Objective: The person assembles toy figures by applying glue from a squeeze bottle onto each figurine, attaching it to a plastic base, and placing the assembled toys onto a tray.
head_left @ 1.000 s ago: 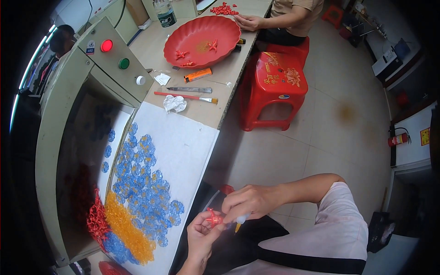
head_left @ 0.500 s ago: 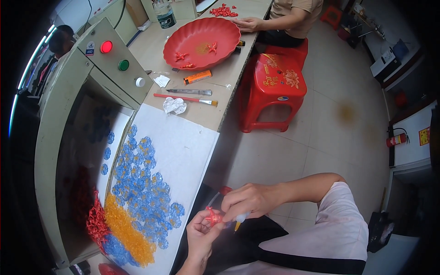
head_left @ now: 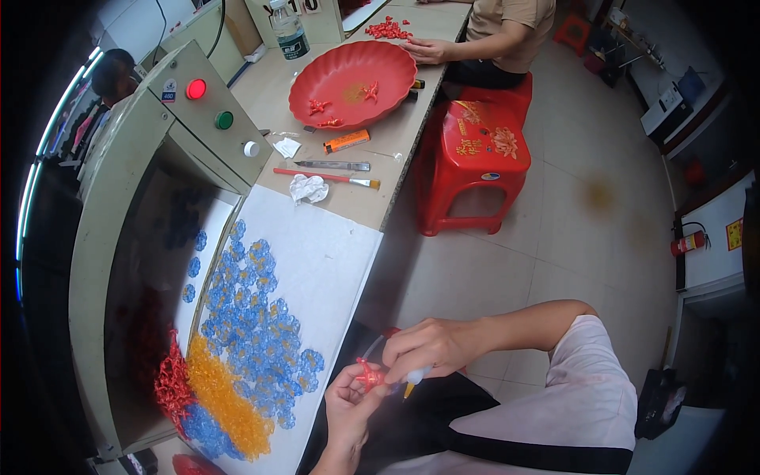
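Note:
In front of my lap, my left hand (head_left: 348, 401) is closed, pinching a small shiny red star-shaped piece (head_left: 369, 377) between thumb and fingers. Against it on the right, my right hand (head_left: 431, 350) is closed round a small whitish squeeze bottle (head_left: 419, 373) whose yellow tip (head_left: 409, 390) points down. A red end and a clear curved part show above the right fingers; I cannot tell what they belong to. Left of my hands, blue flower-shaped pieces (head_left: 257, 324), small amber pieces (head_left: 229, 400) and a pile of red pieces (head_left: 174, 376) lie on a white sheet (head_left: 332, 261).
A pale machine (head_left: 178, 111) with an open chamber stands at the left. Beyond the sheet lie a brush (head_left: 328, 177), a craft knife (head_left: 332, 165), crumpled tissue (head_left: 309, 188), an orange box (head_left: 347, 141) and a red scalloped tray (head_left: 317, 71). A co-worker sits past a red stool (head_left: 483, 146).
The view has shifted slightly, so the table's things appear a little further right. Both my hands keep nearly the same hold and place. More of the co-worker's other arm shows at the top.

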Motion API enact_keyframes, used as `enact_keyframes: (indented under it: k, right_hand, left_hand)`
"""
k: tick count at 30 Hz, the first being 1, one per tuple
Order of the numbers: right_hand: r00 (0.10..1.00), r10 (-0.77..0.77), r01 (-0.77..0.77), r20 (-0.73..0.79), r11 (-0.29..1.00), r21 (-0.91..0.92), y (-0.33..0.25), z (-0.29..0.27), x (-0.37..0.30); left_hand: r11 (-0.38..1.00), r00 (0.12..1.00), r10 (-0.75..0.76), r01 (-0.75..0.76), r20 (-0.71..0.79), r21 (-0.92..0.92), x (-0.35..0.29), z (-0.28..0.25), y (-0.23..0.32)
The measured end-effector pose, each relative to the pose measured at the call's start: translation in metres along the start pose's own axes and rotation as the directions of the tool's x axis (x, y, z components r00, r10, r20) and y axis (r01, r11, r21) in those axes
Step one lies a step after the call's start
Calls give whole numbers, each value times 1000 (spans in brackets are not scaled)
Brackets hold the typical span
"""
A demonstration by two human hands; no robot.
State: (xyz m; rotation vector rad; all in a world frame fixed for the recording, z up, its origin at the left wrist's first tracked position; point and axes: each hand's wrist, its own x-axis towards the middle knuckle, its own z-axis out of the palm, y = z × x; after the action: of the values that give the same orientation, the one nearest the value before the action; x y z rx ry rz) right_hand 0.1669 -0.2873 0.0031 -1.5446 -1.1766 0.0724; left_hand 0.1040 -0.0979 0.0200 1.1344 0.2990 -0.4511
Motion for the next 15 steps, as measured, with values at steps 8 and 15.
enact_keyframes:
  k: [8,15]
  right_hand:
    - [1000,9,-10,-14,998,-67,-5,-8,-1]
    - [994,-3,-20,-113,980,-200,2,-35,8]
  left_hand:
    - [998,999,28,-29,15,47,6,6,1]
    - [987,987,157,-157,28,26,43,15,6]
